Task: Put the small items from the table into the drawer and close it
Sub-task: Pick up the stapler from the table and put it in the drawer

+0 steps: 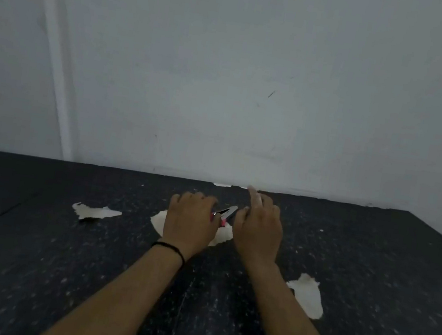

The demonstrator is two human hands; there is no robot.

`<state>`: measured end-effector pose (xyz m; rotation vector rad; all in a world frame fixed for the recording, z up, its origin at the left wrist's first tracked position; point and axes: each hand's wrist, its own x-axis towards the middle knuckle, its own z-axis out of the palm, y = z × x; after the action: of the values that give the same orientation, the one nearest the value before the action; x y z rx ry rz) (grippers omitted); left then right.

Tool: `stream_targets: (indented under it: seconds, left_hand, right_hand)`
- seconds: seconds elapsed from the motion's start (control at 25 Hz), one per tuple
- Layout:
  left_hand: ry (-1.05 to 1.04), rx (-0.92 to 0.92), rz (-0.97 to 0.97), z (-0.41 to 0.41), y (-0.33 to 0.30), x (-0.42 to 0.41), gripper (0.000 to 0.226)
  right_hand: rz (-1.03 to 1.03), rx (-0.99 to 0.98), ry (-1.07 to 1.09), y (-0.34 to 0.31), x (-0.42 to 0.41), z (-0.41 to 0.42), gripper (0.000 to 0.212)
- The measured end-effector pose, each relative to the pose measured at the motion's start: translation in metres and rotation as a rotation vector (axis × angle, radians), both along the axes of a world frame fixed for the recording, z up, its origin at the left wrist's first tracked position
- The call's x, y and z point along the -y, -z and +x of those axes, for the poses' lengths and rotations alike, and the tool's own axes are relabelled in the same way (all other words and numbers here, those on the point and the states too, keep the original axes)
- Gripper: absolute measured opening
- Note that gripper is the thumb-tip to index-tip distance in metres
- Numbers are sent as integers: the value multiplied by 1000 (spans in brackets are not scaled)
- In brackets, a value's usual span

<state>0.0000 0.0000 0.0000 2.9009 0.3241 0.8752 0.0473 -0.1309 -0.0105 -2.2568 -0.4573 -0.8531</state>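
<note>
Both forearms reach across the worn black table (29,268). Left hand (191,220) clamps pink-handled pliers (224,214); right hand (259,229) hovers alongside, fingers loose and holding nothing. No drawer in view; stowing likely barely begun.

Both bare forearms reaching forward over a dark speckled table (29,268) toward its far edge, against a pale wall (256,73). Left hand (192,220), a thin black band (171,248) at its wrist, curled around a small metal tool with pink handles (223,214), its silver tip pointing toward the right hand (258,235). Right hand just beside the tip, loosely spread, one finger lifted; contact with the tool impossible to tell. Torn pale patches (95,211) in the table surface: one left of the hands, one under them, one nearer the right edge.
</note>
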Motion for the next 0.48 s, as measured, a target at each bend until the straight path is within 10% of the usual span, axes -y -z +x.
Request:
stream_targets:
  seconds: [0.48]
  left_hand:
    - [-56,-205,90,83,41,23,30]
  right_hand:
    - [6,-299,7,40,18,30,45]
